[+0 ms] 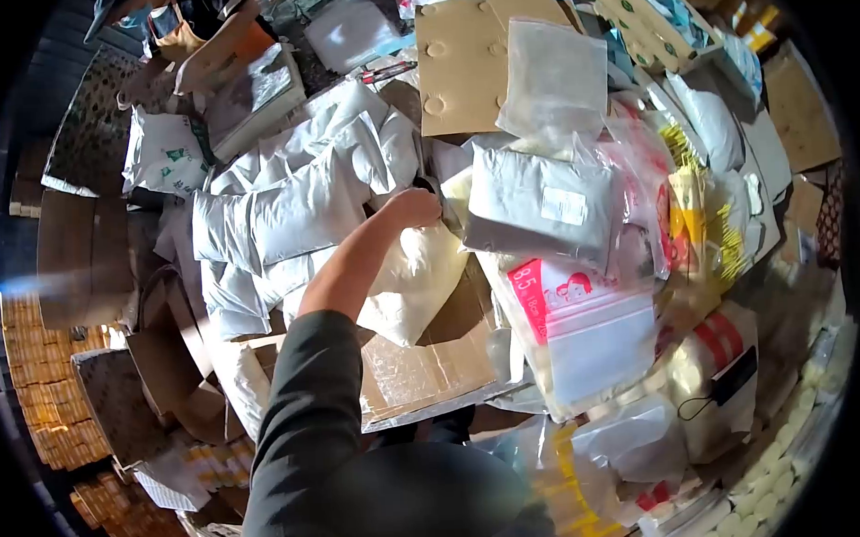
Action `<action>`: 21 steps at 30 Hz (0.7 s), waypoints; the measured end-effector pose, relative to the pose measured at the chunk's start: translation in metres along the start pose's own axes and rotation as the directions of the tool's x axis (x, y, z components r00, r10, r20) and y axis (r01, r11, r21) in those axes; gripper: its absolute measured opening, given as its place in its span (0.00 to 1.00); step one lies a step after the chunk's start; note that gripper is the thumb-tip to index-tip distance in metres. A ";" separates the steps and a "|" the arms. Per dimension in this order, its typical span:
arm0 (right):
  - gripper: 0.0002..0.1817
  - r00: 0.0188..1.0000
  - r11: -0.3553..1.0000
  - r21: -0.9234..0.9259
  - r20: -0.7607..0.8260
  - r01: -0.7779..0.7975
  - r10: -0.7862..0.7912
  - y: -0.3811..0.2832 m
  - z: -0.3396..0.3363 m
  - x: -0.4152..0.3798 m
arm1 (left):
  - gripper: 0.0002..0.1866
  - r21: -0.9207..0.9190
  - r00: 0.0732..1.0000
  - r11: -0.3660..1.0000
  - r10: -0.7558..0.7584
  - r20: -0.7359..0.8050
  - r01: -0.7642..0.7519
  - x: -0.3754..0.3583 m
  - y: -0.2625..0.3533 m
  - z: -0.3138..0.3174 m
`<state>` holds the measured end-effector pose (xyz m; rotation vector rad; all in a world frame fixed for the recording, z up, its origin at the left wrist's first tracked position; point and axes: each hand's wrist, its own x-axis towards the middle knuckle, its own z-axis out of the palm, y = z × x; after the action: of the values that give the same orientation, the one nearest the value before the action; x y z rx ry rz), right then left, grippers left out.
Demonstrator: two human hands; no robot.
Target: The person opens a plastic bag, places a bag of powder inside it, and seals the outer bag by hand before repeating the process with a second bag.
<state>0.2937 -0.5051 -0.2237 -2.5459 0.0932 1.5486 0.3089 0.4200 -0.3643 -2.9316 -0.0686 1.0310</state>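
Note:
My left hand [415,209] reaches across the middle of the view, closed at the gathered top of a cream-coloured plastic bag [421,286]. The bag bulges below my fingers and rests on brown cardboard [429,368]. Left of my forearm lies a pile of stuffed white packages [300,211]. A grey-white parcel [532,203] with a label sits just right of my hand. Something small and dark shows behind my knuckles, too hidden to name. My right hand is not in view.
Another person's arm [219,58] shows at the top left. Flat cardboard [456,64] and a clear bag [556,79] lie at the back. Clear zip bags [603,348] and a red printed pack [528,298] lie to the right. Orange stacked packs [45,377] stand far left.

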 end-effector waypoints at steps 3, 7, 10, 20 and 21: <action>0.12 1.000 0.995 0.102 -0.021 -0.015 0.017 0.037 0.003 0.025 | 0.05 -0.010 0.998 0.998 0.054 0.030 -0.054 -0.012 0.011 -0.022; 0.10 0.752 0.729 -0.302 -0.057 0.614 -0.657 0.016 -0.011 0.008 | 0.07 -0.112 0.995 0.994 0.033 0.098 -0.022 -0.031 0.043 -0.019; 0.14 0.825 0.758 -0.339 0.119 0.557 -0.553 0.018 -0.012 0.023 | 0.07 -0.296 0.996 0.955 0.039 0.077 -0.015 -0.059 0.076 -0.026; 0.14 0.820 0.722 -0.397 0.183 0.567 -0.543 -0.116 -0.057 0.087 | 0.06 -0.309 0.980 0.931 -0.197 0.019 0.193 -0.130 0.194 -0.045; 0.14 0.812 0.708 -0.410 0.181 0.576 -0.555 -0.131 -0.061 0.091 | 0.06 -0.238 0.974 0.945 -0.226 0.017 0.224 -0.113 0.200 -0.023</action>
<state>0.4073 -0.3833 -0.2633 -2.4625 -1.0802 1.4720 0.2413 0.2142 -0.2851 -3.0399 -0.5518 1.0369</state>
